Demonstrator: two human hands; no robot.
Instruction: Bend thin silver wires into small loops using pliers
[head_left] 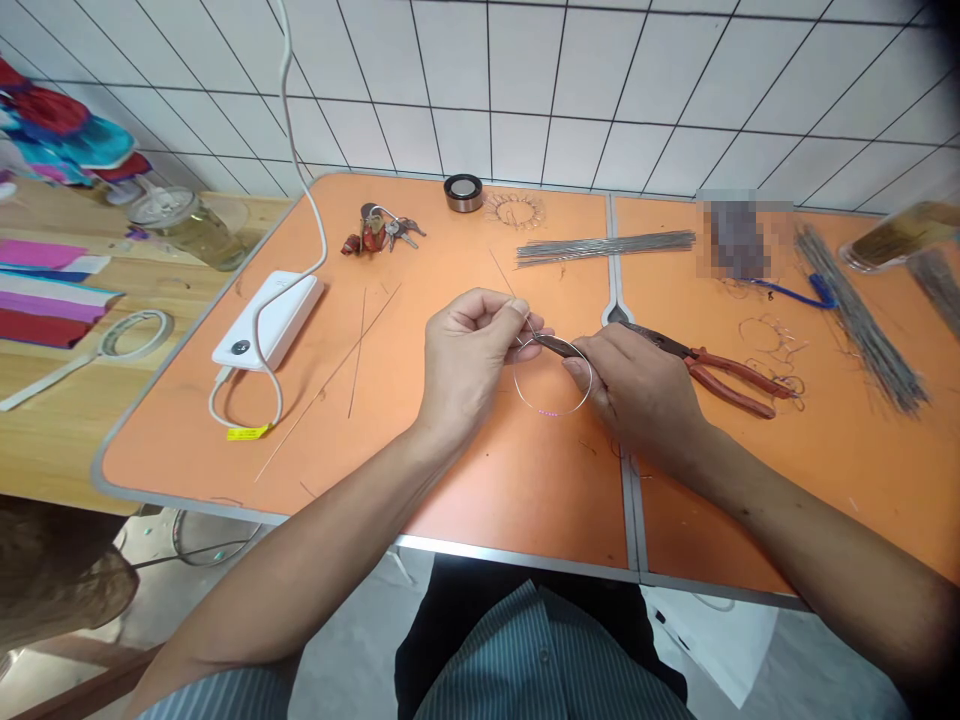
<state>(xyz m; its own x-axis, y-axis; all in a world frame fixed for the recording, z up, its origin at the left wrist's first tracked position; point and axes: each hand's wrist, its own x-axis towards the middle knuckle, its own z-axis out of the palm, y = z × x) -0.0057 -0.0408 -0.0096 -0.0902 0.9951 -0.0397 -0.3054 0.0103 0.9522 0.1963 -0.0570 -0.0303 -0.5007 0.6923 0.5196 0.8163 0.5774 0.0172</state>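
My left hand (466, 350) pinches a thin wire between thumb and fingers above the middle of the orange table. One wire end sticks up past the fingertips. Closed round a pair of pliers, my right hand (637, 380) covers their handles; the dark pliers' jaws (559, 346) point left and meet the wire at my left fingertips. Below the jaws hangs a round wire loop (525, 400), with several tiny pink-purple beads (550, 413) along its bottom. Just right of my right hand lie pliers with red-orange handles (739, 378).
Behind my hands lies a wire bundle (607, 247), with another bundle (862, 320) at right. Around them are a beaded wire ring (516, 210), a tape roll (463, 193), keys (401, 232), a white power bank (270, 320) with its cable, and loose wires (330, 380).
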